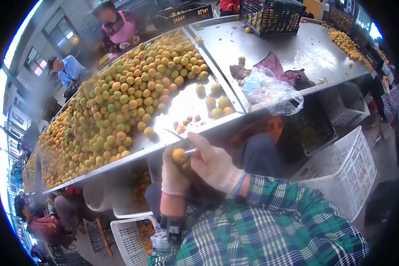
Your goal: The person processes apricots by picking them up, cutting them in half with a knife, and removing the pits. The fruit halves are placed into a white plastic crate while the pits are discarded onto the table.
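Observation:
My left hand (173, 176), in a pale work glove, is closed around a yellow-orange apricot (179, 156) in front of my body. My right hand (217, 167), gloved too, grips a knife (174, 134) whose thin blade points up and left, just above the fruit. The right fingers are right beside the apricot, and most of the knife's handle is hidden in them. Beyond my hands, several apricot pieces (181, 128) lie near the metal table's front edge. A large heap of apricots (124, 106) covers the table to the left, and a few whole ones (216, 112) sit to the right.
A raised divider (221, 73) splits the metal table. Right of it lie a clear plastic bag (272, 91), a purple cloth (275, 64) and a black crate (270, 17). White crates (341, 170) stand beside and below me. Other people work across the table and at lower left.

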A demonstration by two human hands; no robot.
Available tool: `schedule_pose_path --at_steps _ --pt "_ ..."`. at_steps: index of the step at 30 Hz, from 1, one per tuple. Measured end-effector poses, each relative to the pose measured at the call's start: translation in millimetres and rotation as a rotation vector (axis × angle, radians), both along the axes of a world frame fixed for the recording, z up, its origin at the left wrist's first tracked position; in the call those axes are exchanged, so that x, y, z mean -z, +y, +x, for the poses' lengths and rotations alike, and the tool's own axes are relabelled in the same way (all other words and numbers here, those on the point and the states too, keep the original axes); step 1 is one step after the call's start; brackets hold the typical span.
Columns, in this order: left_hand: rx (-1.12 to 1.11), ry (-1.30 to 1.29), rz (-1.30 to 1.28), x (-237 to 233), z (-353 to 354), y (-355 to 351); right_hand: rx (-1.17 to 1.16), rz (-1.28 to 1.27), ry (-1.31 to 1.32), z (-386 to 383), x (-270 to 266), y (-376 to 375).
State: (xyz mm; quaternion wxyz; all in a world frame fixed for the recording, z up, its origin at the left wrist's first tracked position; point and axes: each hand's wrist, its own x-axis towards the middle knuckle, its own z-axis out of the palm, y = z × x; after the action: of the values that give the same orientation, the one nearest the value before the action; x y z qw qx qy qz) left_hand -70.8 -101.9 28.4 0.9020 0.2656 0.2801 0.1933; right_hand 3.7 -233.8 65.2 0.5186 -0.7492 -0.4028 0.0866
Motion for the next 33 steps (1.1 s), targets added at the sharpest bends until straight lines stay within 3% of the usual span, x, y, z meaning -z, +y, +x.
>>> schedule_pose_path --at_steps 1,5,18,20,25,30,32,33 --pt "-0.085 0.085 0.034 -1.3 1.6 -6.9 -0.005 -0.012 -0.015 -4.1 -3.7 -5.3" --pt "-0.066 0.025 0.019 -29.7 -6.9 -35.0 0.005 -0.007 -0.137 -16.3 -8.2 -13.9" --pt "-0.162 0.025 0.157 -31.6 -17.1 -55.5 0.001 -0.192 -0.239 -33.6 -11.6 -20.1" --pt "-0.262 0.098 0.372 -34.0 -17.4 -61.9 0.021 -0.199 -0.272 -34.8 -9.2 -19.8" --pt "-0.346 0.126 0.486 -38.5 -17.9 -71.2 0.080 -0.139 -0.447 -33.1 -1.2 -17.4" --pt "-0.423 0.066 0.641 -20.4 -16.0 -69.2 0.047 -0.277 -0.374 -34.3 -0.1 -14.1" --pt "-0.386 0.189 0.762 -13.1 -18.3 -60.7 0.060 -0.267 -0.378 -35.5 1.8 -11.0" --pt "-0.388 0.191 0.761 -12.1 -19.6 -57.2 0.007 -0.277 -0.200 -34.4 -1.1 -8.9"
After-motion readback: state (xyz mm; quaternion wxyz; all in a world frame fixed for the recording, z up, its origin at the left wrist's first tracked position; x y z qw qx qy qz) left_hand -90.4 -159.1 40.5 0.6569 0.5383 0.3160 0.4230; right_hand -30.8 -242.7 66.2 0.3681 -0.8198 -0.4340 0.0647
